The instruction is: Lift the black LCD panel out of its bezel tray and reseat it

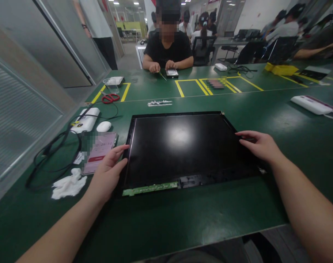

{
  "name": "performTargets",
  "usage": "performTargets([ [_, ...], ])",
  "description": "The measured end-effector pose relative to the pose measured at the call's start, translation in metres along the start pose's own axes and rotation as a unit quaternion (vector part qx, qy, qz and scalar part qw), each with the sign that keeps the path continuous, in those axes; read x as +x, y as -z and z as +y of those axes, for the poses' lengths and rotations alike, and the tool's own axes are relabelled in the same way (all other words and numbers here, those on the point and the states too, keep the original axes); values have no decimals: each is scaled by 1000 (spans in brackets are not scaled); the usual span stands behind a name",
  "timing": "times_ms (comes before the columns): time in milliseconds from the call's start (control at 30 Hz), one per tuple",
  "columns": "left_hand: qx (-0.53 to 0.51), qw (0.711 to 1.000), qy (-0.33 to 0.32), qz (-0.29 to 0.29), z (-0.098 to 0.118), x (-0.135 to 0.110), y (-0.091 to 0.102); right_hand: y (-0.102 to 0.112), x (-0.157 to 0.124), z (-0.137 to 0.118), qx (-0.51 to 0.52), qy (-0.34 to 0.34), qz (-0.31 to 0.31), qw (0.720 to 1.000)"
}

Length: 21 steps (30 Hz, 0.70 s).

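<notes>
A dark LCD screen panel in a black frame lies flat on the green table before me. A narrow green circuit board runs along the left part of its near edge. My left hand grips the panel's left edge, thumb and fingers at the rim. On the opposite side my right hand holds the right edge with its thumb and fingertips. The undersides of the edges are hidden, so how far the fingers reach beneath I cannot tell. A ceiling light reflects in the screen's middle.
Left of the panel are a phone, crumpled tissue, a white case, a power bank, black cables and red scissors. Small strips lie beyond it. Across the table a person handles a screwdriver and a drive.
</notes>
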<state>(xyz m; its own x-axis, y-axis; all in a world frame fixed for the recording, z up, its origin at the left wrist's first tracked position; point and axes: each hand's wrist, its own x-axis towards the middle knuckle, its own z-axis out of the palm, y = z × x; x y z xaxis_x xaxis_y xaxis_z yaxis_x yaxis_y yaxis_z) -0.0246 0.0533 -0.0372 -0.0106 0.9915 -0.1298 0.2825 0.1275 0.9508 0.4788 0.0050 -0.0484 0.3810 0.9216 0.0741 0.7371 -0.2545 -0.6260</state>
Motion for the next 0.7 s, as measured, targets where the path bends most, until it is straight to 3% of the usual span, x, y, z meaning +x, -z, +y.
performTargets([
  [333,-107,984,134,36,13,-5,-4,-6,6,17,28,1,13,1000],
  [533,-278,950,132,51,13,-3,-7,-11,11,26,55,10,38,998],
  [700,-295,940,165,56,24,-7,-12,-13,12,25,52,37,48,997],
])
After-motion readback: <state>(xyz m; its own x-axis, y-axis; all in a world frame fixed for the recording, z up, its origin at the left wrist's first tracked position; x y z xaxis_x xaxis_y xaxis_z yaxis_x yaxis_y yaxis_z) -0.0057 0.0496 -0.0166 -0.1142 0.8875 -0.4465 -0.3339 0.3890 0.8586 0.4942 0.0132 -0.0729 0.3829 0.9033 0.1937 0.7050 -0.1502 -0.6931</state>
